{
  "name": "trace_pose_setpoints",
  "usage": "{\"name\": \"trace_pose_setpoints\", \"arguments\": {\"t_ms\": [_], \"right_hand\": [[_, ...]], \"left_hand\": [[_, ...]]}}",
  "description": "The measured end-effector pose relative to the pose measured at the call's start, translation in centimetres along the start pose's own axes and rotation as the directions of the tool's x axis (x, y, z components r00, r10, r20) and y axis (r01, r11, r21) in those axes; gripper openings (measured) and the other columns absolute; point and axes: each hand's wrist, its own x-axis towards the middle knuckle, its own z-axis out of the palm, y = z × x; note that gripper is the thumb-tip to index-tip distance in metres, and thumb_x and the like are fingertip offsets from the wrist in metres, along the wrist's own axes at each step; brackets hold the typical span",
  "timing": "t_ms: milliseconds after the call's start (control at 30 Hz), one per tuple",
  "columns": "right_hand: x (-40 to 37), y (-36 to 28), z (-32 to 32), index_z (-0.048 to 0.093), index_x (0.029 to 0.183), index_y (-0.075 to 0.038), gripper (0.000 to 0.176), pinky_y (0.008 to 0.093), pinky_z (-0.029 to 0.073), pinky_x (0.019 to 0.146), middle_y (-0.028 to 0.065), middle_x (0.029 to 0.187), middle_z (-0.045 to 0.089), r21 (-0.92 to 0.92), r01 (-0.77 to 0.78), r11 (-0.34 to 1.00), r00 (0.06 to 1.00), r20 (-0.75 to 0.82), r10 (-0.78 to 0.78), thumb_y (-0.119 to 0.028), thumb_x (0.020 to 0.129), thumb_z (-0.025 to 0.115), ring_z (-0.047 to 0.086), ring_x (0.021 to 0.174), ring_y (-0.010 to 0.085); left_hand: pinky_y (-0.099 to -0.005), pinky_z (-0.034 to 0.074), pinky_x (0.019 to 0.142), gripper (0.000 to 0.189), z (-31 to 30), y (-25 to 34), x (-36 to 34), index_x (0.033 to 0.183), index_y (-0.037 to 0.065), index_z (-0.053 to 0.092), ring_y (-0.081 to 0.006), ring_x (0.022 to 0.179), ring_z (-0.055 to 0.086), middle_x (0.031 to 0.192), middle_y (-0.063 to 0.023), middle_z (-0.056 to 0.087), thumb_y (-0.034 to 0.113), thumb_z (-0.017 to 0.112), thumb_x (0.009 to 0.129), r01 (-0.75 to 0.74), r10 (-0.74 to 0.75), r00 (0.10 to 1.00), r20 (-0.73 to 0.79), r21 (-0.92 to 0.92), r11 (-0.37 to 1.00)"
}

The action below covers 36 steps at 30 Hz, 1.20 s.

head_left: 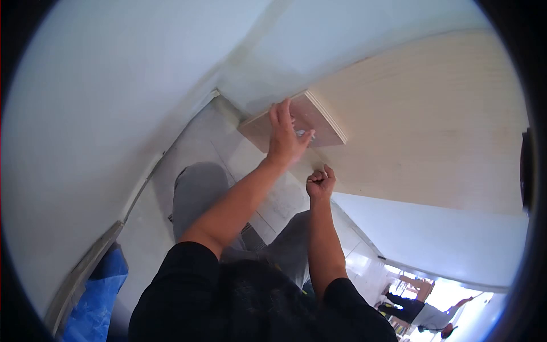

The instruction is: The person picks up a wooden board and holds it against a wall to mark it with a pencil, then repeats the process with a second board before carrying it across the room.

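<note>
A long pale plywood panel (421, 125) runs along the wall, and its near end carries a reddish-brown plywood face (325, 130) with layered edges. My left hand (286, 135) lies against this face, fingers and thumb spread apart, the fingertips reaching its upper edge. Between thumb and fingers a small white spot (301, 133) shows on the board. Just below the panel's lower edge, my right hand (321, 182) is closed with its fingers curled in and one digit pointing up; what it holds, if anything, I cannot tell.
White walls (114, 85) meet in a corner at the panel's end. Grey tiled floor (199, 134) lies under my bent knees. Blue plastic sheeting (97, 302) sits at lower left beside a board. Another person (424, 316) stands far off at lower right, one arm raised.
</note>
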Motion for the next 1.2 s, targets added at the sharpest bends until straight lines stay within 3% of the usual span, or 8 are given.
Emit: {"name": "trace_pose_setpoints", "arguments": {"t_ms": [133, 233, 333, 533, 633, 767, 1033, 1200], "right_hand": [[-0.5, 0.8, 1.4, 0.039, 0.062, -0.017, 0.029, 0.0238, 0.031, 0.041, -0.0046, 0.047, 0.031, -0.072, 0.048, 0.996, 0.993, -0.1, -0.055, -0.016, 0.078, 0.063, 0.032, 0.04, 0.0095], [-0.5, 1.3, 2.0, 0.047, 0.077, -0.014, 0.017, 0.0245, 0.03, 0.042, -0.0036, 0.053, 0.035, -0.044, 0.05, 0.998, 0.987, -0.15, -0.056, -0.011, 0.076, 0.064, 0.034, 0.042, 0.0086], [-2.1, 1.9, 3.4, 0.045, 0.07, -0.015, 0.023, 0.0238, 0.03, 0.041, -0.0056, 0.052, 0.034, -0.294, 0.04, 0.955, 0.971, -0.216, -0.107, -0.02, 0.082, 0.064, 0.031, 0.041, 0.0083], [-4.4, 3.3, 6.3, 0.051, 0.086, -0.014, 0.032, 0.0214, 0.029, 0.043, -0.0057, 0.056, 0.035, -0.179, -0.023, 0.984, 0.998, 0.057, 0.034, -0.044, 0.088, 0.061, 0.032, 0.044, 0.0063], [-3.2, 3.7, 5.8, 0.053, 0.103, -0.013, 0.042, 0.0232, 0.03, 0.046, -0.0022, 0.092, 0.057, -0.21, -0.036, 0.977, 0.998, 0.035, 0.044, -0.049, 0.085, 0.064, 0.034, 0.049, 0.0068], [-2.3, 3.8, 5.3, 0.053, 0.099, -0.015, 0.03, 0.0222, 0.03, 0.045, -0.0055, 0.08, 0.052, -0.25, -0.003, 0.968, 1.0, 0.027, 0.01, -0.041, 0.088, 0.062, 0.034, 0.049, 0.0062], [-3.2, 3.6, 6.0, 0.053, 0.097, -0.018, 0.022, 0.021, 0.03, 0.044, -0.0055, 0.075, 0.05, -0.251, -0.006, 0.968, 0.999, 0.03, 0.014, -0.039, 0.092, 0.057, 0.035, 0.047, 0.0052], [-3.0, 3.5, 6.0, 0.055, 0.092, -0.015, 0.02, 0.0231, 0.03, 0.043, -0.0049, 0.07, 0.05, -0.223, 0.01, 0.975, 1.0, 0.026, -0.004, -0.032, 0.088, 0.064, 0.036, 0.048, 0.0075]], "left_hand": [[-0.0338, 0.048, 0.087, 0.097, 0.3, -0.4, -0.2, 0.141, 0.004, 0.018, -0.0248, 0.101, 0.048, 0.126, -0.0167, 0.028, -0.001, 0.079, 0.066, -0.067, 0.071, 0.997, -0.038, 0.1, 0.993], [-0.0321, 0.048, 0.084, 0.102, 0.5, -1.0, 0.2, 0.142, 0.003, 0.016, -0.0212, 0.096, 0.048, 0.122, -0.0143, 0.03, 0.001, 0.081, 0.063, -0.088, 0.097, 0.994, -0.055, 0.149, 0.985], [-0.0322, 0.049, 0.083, 0.103, 0.6, -1.2, 0.2, 0.142, 0.003, 0.017, -0.0215, 0.096, 0.048, 0.122, -0.014, 0.03, 0.002, 0.083, 0.062, -0.048, 0.059, 0.996, -0.067, 0.152, 0.987], [-0.033, 0.048, 0.082, 0.101, 0.1, -1.7, 0.7, 0.135, 0.001, 0.029, -0.0227, 0.096, 0.048, 0.124, -0.0133, 0.031, 0.011, 0.088, 0.054, 0.054, -0.035, 0.993, -0.116, 0.163, 0.985], [-0.0345, 0.048, 0.082, 0.099, -0.4, -2.1, 1.1, 0.13, 0.0, 0.034, -0.0243, 0.099, 0.048, 0.126, -0.0131, 0.032, 0.017, 0.091, 0.051, 0.015, 0.011, 0.992, -0.129, 0.195, 0.981], [-0.0425, 0.043, 0.096, 0.09, -0.6, -1.8, 1.0, 0.125, -0.001, 0.036, -0.0374, 0.118, 0.042, 0.128, -0.0192, 0.035, 0.019, 0.088, 0.055, 0.033, -0.028, 0.998, -0.048, 0.106, 0.994], [-0.0415, 0.042, 0.097, 0.088, -1.2, -1.5, 1.1, 0.126, -0.001, 0.035, -0.0366, 0.118, 0.042, 0.128, -0.0188, 0.036, 0.02, 0.087, 0.057, 0.053, -0.052, 0.999, -0.011, 0.135, 0.989], [-0.0395, 0.044, 0.091, 0.088, -1.1, -1.7, 1.4, 0.124, 0.001, 0.036, -0.0335, 0.114, 0.045, 0.127, -0.0167, 0.037, 0.019, 0.087, 0.056, 0.045, -0.041, 0.999, -0.028, 0.152, 0.987]]}}
